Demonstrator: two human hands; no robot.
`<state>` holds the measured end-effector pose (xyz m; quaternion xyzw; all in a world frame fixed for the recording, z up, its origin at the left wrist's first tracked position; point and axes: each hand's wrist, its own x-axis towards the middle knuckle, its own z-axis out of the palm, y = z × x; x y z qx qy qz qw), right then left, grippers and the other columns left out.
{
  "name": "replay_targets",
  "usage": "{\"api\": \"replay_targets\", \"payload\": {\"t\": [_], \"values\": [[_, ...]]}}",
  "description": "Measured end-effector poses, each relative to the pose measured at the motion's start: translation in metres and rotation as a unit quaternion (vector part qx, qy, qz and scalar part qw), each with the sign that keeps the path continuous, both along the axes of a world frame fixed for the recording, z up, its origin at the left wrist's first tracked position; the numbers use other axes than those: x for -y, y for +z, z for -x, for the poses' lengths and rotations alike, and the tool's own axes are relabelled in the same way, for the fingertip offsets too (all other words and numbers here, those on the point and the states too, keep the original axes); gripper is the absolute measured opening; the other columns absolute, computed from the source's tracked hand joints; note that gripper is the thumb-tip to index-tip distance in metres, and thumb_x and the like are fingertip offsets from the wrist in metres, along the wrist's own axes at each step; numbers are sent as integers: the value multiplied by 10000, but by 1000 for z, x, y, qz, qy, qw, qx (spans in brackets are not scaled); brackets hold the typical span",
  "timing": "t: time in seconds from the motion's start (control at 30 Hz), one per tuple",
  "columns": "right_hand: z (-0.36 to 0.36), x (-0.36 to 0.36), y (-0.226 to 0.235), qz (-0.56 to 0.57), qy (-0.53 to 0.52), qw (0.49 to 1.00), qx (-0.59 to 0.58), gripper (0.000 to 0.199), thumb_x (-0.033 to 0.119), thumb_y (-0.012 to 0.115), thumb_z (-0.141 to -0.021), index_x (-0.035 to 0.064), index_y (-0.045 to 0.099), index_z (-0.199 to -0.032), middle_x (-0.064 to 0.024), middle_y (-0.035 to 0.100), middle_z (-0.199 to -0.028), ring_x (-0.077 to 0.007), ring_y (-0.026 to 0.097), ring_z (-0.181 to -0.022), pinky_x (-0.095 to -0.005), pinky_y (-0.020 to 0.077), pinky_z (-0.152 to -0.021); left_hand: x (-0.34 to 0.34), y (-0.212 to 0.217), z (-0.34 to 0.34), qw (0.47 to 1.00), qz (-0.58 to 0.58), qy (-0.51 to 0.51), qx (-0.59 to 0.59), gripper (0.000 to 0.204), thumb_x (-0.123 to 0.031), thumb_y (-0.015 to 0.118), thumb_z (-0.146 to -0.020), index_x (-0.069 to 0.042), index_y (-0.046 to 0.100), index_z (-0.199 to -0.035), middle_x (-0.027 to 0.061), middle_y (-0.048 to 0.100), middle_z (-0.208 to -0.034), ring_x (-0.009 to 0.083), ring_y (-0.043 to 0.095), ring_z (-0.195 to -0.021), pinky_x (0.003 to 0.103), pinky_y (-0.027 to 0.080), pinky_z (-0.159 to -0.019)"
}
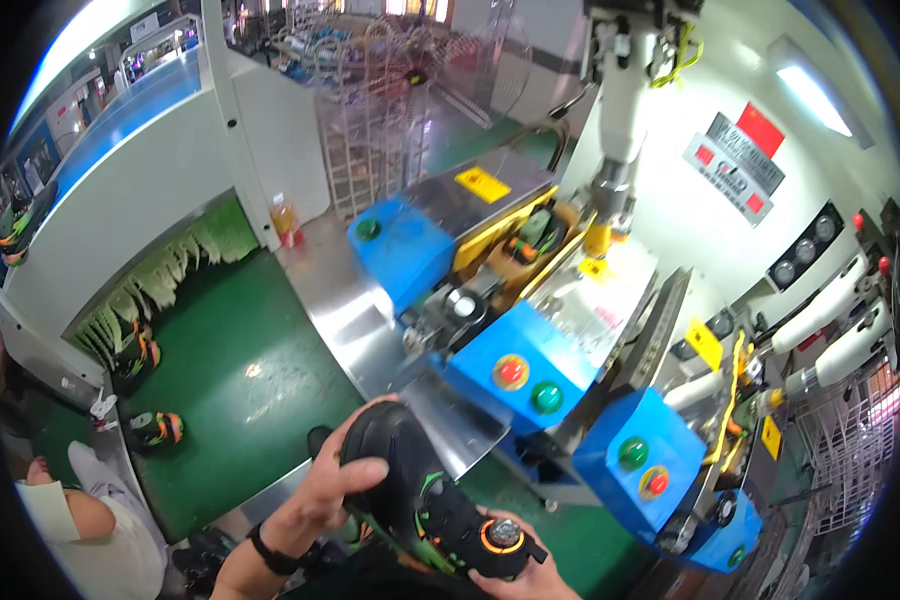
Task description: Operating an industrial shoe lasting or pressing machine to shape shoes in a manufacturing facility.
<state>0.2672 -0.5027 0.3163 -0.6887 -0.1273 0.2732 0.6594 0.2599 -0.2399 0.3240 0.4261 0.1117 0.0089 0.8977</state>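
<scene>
Item: one black shoe (395, 468), green and orange accents, sitting between the two hands, its toe pointing up and away.

Left hand (335, 480): curling partly closed around the toe end, thumb pressing on top; a dark wristband (273, 553) is circling the wrist.

Right hand (532, 582): gripping the opposite end beside the orange-ringed dial (503, 535) (partly cut off by the lower edge, so some fingers are not showing).

Left of and beyond the left hand: a green conveyor (260, 375) carrying a near shoe (155, 429) and a farther shoe (135, 362); a seated person (100, 520) is occupying the lower left.

Just beyond the left hand: a metal chute (455, 415) is sloping.

Beyond the right hand: blue control boxes, the nearer box (638, 455) and the farther box (515, 350) each bearing red and green buttons.
</scene>
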Motion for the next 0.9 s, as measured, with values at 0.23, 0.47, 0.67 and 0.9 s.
{"api": "replay_targets", "payload": {"t": [0.23, 0.47, 0.67, 0.9], "values": [[-32, 58, -24, -148, -51, 974, -163, 551, 30, 711, -746, 8, 493, -1253, -69, 587, -1110, -162, 584, -961, -312, 488, -842, 63, -6, -40, 994, 38, 91, 42, 647, -293, 572, -916, 22, 312, -1418, 161, 443, -1388, 247, 453, -1278, 360, 354, -1081], [-83, 76, -11, -112, -119, 975, -153, 520, -42, 607, -767, -10, 468, -1268, -71, 581, -1106, -174, 581, -963, -291, 491, -809, 25, -53, -212, 948, -276, 87, 134, 782, -39, 669, -823, 20, 196, -1443, 231, 357, -1439, 312, 334, -1371, 409, 311, -1113], [-130, 47, 4, -30, -155, 983, -93, 572, 166, 707, -706, -7, 518, -1218, -107, 575, -1142, -226, 531, -1075, -359, 402, -969, 19, -71, -475, 840, -521, -116, -100, 908, -192, 685, -675, 86, 223, -1405, 263, 605, -1031, 352, 638, -891, 396, 526, -734], [-172, 3, 22, 52, -241, 963, -111, 422, 129, 682, -768, -12, 566, -1149, -100, 614, -1059, -195, 572, -927, -342, 470, -833, 7, -98, -559, 806, -570, -157, -26, 523, -79, 649, -600, 76, 555, -1091, 242, 627, -1003, 351, 623, -956, 398, 480, -844]]}}
